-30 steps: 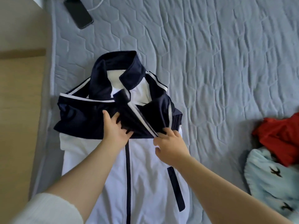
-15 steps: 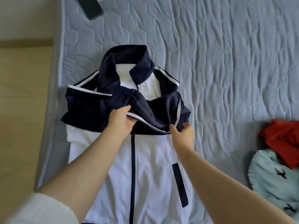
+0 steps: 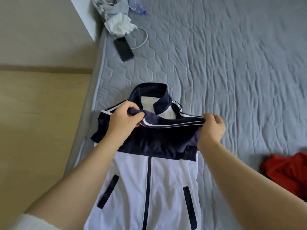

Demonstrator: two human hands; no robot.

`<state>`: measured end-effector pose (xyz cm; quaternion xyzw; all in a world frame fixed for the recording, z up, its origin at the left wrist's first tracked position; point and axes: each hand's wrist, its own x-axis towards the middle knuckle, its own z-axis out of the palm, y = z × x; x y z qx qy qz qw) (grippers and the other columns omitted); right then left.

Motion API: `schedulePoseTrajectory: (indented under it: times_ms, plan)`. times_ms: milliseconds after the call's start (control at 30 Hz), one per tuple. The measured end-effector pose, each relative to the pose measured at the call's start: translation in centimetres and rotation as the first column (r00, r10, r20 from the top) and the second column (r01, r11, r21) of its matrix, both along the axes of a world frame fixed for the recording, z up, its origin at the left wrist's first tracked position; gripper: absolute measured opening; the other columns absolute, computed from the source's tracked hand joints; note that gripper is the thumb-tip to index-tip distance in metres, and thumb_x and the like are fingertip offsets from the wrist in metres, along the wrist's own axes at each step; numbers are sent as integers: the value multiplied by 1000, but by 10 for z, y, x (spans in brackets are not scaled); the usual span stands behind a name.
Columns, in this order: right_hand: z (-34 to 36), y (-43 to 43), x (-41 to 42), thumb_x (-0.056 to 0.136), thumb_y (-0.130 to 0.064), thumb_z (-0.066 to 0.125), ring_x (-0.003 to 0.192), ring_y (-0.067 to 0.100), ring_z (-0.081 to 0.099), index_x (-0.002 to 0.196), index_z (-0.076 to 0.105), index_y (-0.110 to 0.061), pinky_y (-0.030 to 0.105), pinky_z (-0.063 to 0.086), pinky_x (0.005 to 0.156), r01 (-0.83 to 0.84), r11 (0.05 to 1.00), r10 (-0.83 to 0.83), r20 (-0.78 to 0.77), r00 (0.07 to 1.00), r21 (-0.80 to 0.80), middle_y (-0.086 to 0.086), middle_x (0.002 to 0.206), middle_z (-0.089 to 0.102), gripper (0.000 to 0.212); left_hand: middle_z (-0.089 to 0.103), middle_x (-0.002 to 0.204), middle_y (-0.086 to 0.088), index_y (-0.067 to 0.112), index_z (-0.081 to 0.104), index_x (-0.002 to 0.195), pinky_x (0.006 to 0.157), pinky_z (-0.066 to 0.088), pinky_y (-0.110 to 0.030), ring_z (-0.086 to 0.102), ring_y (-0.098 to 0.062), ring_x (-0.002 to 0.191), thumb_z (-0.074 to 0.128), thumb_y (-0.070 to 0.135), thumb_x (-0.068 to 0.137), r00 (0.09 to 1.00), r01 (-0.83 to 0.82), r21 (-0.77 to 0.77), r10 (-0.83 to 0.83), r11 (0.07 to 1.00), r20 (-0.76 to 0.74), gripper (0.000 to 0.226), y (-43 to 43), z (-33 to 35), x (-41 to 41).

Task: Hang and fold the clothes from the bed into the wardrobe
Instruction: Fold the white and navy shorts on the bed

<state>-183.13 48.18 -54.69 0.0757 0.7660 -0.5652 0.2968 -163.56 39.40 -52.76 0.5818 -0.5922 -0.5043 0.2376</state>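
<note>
A navy and white zip jacket (image 3: pixel 162 176) lies front-up near the left edge of the grey quilted bed (image 3: pixel 232 72), collar pointing away from me. Its navy sleeve with a white stripe is folded across the chest. My left hand (image 3: pixel 123 121) grips the sleeve's left end below the collar. My right hand (image 3: pixel 211 128) pinches the sleeve's right end at the jacket's right shoulder, so the sleeve is stretched taut between both hands.
A red garment (image 3: pixel 289 171) lies crumpled at the right edge. A black phone (image 3: pixel 123 48) with a white cable (image 3: pixel 143 39) lies at the bed's far left, beside crumpled white tissue (image 3: pixel 120 24) and grey cloth. Wooden floor (image 3: pixel 38 130) runs along the bed's left side.
Both hands took hold of the folded sleeve, moved apart and drew it straight across the chest. The view tilted up, showing the phone and tissue; the pale printed garment left the frame.
</note>
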Motion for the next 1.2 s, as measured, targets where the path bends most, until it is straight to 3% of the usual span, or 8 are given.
schedulePoseTrajectory:
  times_ms: [200, 333, 433, 567, 667, 833, 1033, 1200]
  plan:
    - [6, 11, -10, 86, -14, 44, 88, 18, 48, 130, 46, -28, 34, 39, 87, -55, 996, 55, -10, 998, -70, -11, 94, 56, 46, 63, 69, 17, 30, 52, 79, 61, 40, -13, 63, -6, 78, 76, 23, 70, 885, 337, -32, -305, 941, 352, 27, 6, 14, 14]
    - [-14, 34, 21, 85, -13, 42, 75, 19, 42, 112, 50, -21, 29, 36, 66, -286, 948, 288, 1, 957, 137, -3, 84, 49, 29, 47, 60, 4, 21, 36, 58, 57, 31, -30, 51, -26, 70, 68, 38, 77, 823, 348, -282, -147, 894, 548, 41, 15, 16, 15]
    - [-25, 53, 48, 89, -23, 43, 69, 19, 42, 88, 42, -22, 28, 36, 58, -442, 853, 419, 139, 897, 279, -2, 79, 42, 2, 54, 81, -10, 16, 44, 64, 71, 38, -30, 53, -29, 83, 64, 34, 83, 892, 338, -212, -240, 917, 382, 33, 17, 16, 11]
    - [-28, 63, 69, 92, -54, 42, 98, 26, 55, 131, 40, -16, 40, 50, 70, -371, 922, 231, 605, 762, 114, 7, 111, 52, 55, 67, 106, -3, 27, 60, 91, 95, 47, -37, 61, -20, 105, 53, 29, 93, 977, 46, 276, 15, 960, -213, 8, 24, 24, 0]
    - [-26, 62, 75, 87, -64, 43, 92, 32, 61, 144, 24, -10, 44, 51, 64, -64, 992, 122, 795, 594, -105, 18, 106, 58, 81, 72, 95, 2, 23, 63, 101, 71, 56, -32, 68, -16, 91, 50, 29, 95, 846, 68, 484, 207, 873, -492, 16, 26, 27, 0]
    - [-16, 43, 60, 93, -27, 51, 82, 20, 66, 102, 62, -11, 33, 53, 68, 346, 890, 50, 817, 575, -297, 5, 81, 71, 22, 73, 95, 8, 27, 67, 100, 63, 54, -24, 69, -8, 86, 53, 38, 90, 804, 88, 593, 294, 800, -517, 20, 19, 27, 13]
    - [-14, 50, 43, 88, 2, 49, 88, 20, 56, 137, 31, -37, 26, 49, 55, 301, 950, -238, 429, 871, -85, -4, 119, 48, 64, 65, 95, 4, 28, 56, 90, 69, 49, -30, 63, -18, 93, 53, 35, 92, 966, -193, 308, 235, 932, -106, 9, 9, -2, 33]
    - [-38, 69, 54, 90, -1, 41, 62, 17, 47, 100, 59, -18, 26, 40, 52, -161, 974, 98, 343, 934, 159, 6, 89, 55, 27, 57, 92, -6, 15, 46, 92, 68, 40, -33, 52, -27, 85, 50, 34, 92, 905, 35, 7, -35, 999, 425, 19, 5, -45, 58]
